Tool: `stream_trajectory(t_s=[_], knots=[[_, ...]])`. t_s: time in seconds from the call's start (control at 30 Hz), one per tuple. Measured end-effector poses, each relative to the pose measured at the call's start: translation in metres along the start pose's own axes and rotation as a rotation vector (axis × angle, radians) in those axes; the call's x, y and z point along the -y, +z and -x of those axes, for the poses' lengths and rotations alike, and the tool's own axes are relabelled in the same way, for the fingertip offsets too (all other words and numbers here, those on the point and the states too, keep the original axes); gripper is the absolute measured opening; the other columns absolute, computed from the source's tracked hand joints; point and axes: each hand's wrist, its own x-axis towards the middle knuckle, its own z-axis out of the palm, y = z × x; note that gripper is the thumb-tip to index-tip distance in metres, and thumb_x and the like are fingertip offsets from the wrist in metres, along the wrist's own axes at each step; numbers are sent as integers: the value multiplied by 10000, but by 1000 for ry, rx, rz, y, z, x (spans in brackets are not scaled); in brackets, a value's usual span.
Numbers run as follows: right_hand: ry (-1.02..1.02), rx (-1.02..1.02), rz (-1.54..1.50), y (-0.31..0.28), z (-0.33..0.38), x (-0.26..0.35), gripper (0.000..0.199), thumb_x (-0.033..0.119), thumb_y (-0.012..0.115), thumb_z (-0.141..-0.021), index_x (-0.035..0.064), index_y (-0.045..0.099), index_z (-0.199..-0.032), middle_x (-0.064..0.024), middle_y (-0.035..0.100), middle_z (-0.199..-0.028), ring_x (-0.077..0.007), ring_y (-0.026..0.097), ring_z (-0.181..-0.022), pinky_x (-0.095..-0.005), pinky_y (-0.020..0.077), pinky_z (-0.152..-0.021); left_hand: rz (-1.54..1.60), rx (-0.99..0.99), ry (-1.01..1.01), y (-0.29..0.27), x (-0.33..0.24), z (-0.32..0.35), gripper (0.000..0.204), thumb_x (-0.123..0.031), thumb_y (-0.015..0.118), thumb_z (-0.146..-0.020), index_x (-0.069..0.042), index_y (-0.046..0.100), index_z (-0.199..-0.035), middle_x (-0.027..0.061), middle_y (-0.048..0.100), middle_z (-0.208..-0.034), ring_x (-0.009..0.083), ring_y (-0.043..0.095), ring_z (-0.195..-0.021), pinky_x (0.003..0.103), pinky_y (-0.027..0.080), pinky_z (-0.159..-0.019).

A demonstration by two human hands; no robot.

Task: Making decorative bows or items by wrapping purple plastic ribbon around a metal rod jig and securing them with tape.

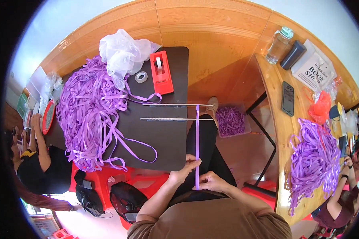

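Observation:
A purple ribbon (197, 135) runs straight from the farther of two thin rods down to my lap, passing over the nearer rod. My left hand (186, 170) pinches it from the left side, partway down. Just below, my right hand (213, 182) grips its lower end between thumb and fingers. The farther rod (167, 104) and the nearer rod (163, 119) lie side by side on the dark table (147, 139), their ends jutting past its right edge. How the ribbon is fixed at the far rod is too small to tell.
A large purple ribbon heap (87, 107), white plastic bag (121, 55), tape roll (144, 75) and red tape dispenser (167, 81) lie on the dark table. Cut purple pieces fill a floor bin (230, 120). The wooden table (272, 85) bears another ribbon heap (313, 159). People sit at both sides.

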Motion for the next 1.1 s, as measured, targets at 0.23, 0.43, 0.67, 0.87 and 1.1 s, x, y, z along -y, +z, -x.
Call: stream_trajectory(t_s=[0.23,0.43,0.67,0.87,1.1], knots=[[-201,-185,374,-38,-7,10,159,111,738,-760,-1,679,-858,-59,680,-779,-91,604,-689,-253,486,-637,-40,31,-5,-4,8,-6,149,-150,695,-836,-25,632,-785,-2,565,-670,58,478,-590,201,379,-521],[-1036,-972,1206,-64,-46,78,390,-18,742,-616,78,661,-986,-104,589,-1066,-232,577,-780,-319,450,-632,4,92,1,-2,-1,-2,162,-156,702,-832,-25,635,-763,-2,561,-658,60,474,-578,205,385,-518],[-1329,-779,1577,-69,-68,102,292,100,708,-613,54,694,-901,-75,634,-1031,-193,576,-832,-285,404,-661,136,123,-85,-1,-4,7,102,-122,723,-804,-51,655,-775,-1,599,-720,76,503,-606,216,398,-552],[-1340,-760,1581,-64,-63,96,239,94,736,-565,50,689,-796,-61,655,-961,-194,575,-821,-285,409,-630,198,184,-84,-2,0,2,119,-148,693,-831,-44,655,-787,19,592,-751,105,515,-658,246,404,-602],[-1310,-676,1519,-52,-49,99,288,103,716,-581,28,697,-858,-77,651,-979,-183,578,-795,-286,396,-620,1013,207,-326,17,-9,-24,288,-233,473,-956,-104,532,-1207,65,608,-1017,154,580,-843,296,470,-769]])
